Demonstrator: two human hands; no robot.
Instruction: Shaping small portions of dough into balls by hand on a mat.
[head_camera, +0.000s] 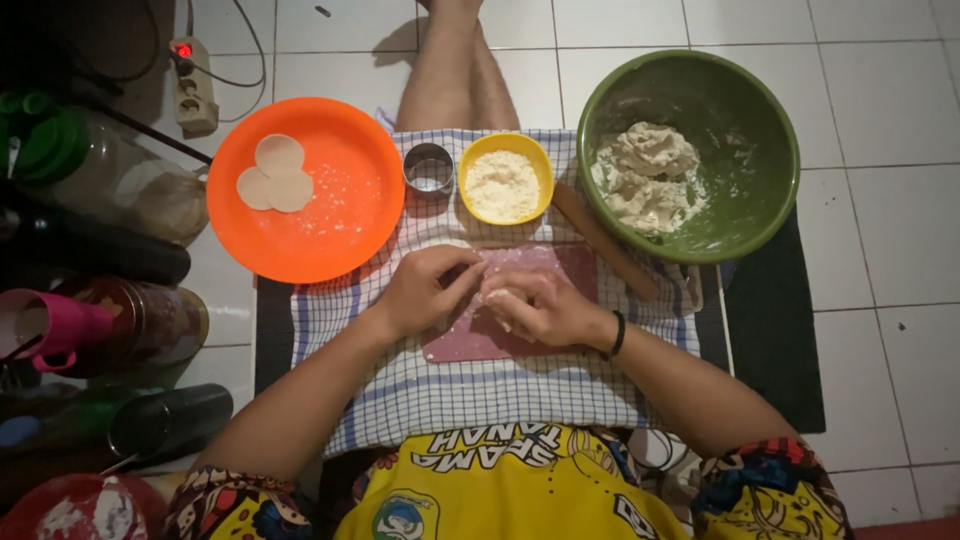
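Note:
My left hand (425, 290) and my right hand (540, 308) meet over a pink board (470, 340) on a checked cloth (480, 390). Both pinch a small pale lump of dough (497, 297) between the fingertips. Beyond the hands stand a metal ring cutter (429, 168), a yellow bowl of flour (505, 178) and a wooden rolling pin (605, 240). A green bowl (700, 90) at the right holds a mass of dough (645, 175). An orange plate (330, 220) at the left carries three round dough discs (275, 175).
Bottles, jars and a pink cup (60, 325) crowd the left edge. A power strip (193, 85) with a red light lies on the white tiled floor. My bare legs (455, 70) stretch ahead under the cloth. A dark mat (775, 330) lies at the right.

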